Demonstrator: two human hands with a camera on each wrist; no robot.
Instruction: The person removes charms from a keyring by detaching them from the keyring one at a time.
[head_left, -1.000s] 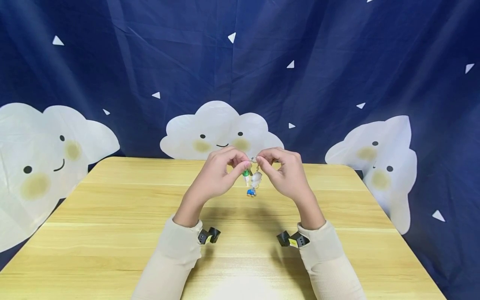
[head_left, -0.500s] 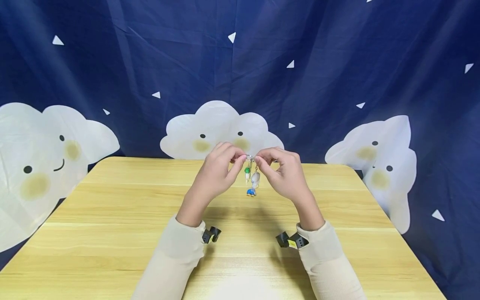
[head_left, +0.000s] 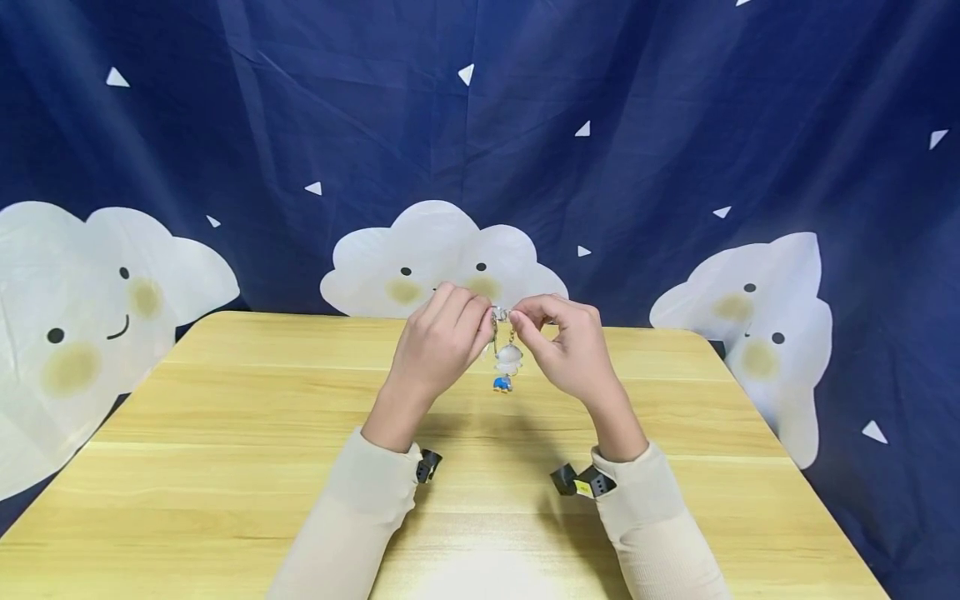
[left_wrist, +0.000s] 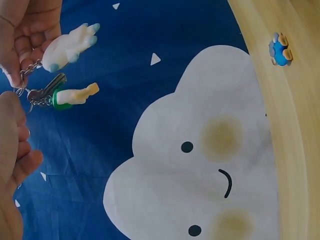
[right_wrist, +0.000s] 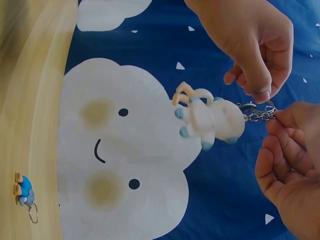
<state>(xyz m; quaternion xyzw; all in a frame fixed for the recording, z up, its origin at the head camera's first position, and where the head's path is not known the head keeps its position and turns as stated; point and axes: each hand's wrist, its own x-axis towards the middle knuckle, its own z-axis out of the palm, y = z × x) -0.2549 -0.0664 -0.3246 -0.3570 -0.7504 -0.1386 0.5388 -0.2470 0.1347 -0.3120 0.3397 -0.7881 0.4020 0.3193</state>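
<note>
In the head view, my left hand point(head_left: 442, 342) and right hand point(head_left: 573, 346) meet above the table. My left thumb and fingers pinch a metal key ring point(head_left: 499, 313). From it hang a key point(left_wrist: 54, 85) and a small green-and-white figure point(left_wrist: 75, 95), best seen in the left wrist view. My right fingertips pinch the ring end of the chain point(right_wrist: 260, 116) of a white figure charm point(right_wrist: 222, 120) with pale blue tips. Fingers partly hide the ring, so its opening cannot be made out.
On the wooden table point(head_left: 225, 433) below lies a blue animal keychain point(head_left: 502, 384) with its own small ring point(right_wrist: 33, 213). A dark blue curtain point(head_left: 375, 108) with white clouds hangs behind the table's far edge.
My left hand has turned and shifted slightly right, and its fingers now mostly cover the green-and-white figure in the head view. The white charm has swung a little; the right hand stays nearly still.
</note>
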